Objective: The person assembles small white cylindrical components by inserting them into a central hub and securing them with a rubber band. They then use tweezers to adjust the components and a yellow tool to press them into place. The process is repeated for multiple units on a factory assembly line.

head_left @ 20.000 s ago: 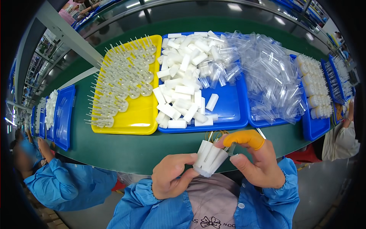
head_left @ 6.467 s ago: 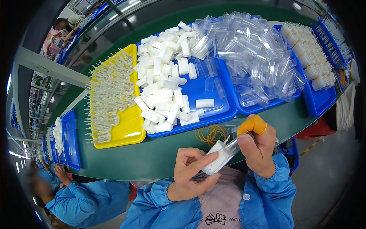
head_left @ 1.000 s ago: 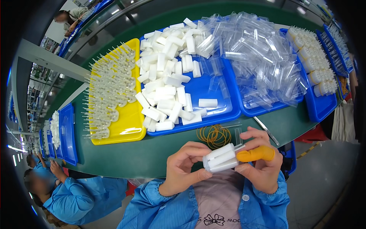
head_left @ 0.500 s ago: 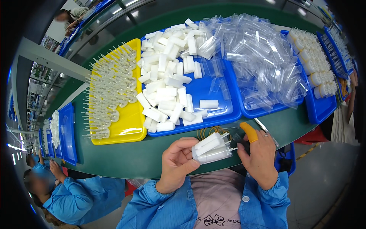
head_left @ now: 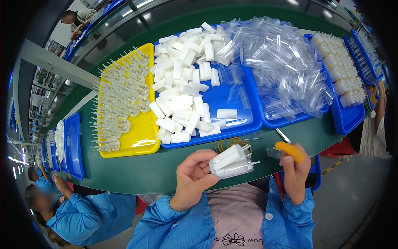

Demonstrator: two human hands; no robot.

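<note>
My left hand [head_left: 192, 176] grips a small bundle of white capped tubes with thin needle tips [head_left: 230, 162], held sideways above the green table's near edge [head_left: 137, 174]. My right hand [head_left: 295, 170], with an orange finger cot [head_left: 289, 150] on the forefinger, pinches a small clear plastic sleeve [head_left: 274, 153] to the right of the bundle, apart from it. A few yellow rubber bands [head_left: 227, 143] lie on the table just behind the bundle.
A yellow tray [head_left: 145, 143] of clear needle pieces stands at the left, a blue tray [head_left: 232, 99] of white blocks in the middle, clear sleeves [head_left: 282, 70] heaped to the right, another blue tray [head_left: 346, 120] of white tubes far right. A co-worker in blue [head_left: 70, 211] sits at lower left.
My hands have drawn apart: the right hand moved right off the bundle and now pinches a clear sleeve. The left hand keeps the bundle, tilted a little more level.
</note>
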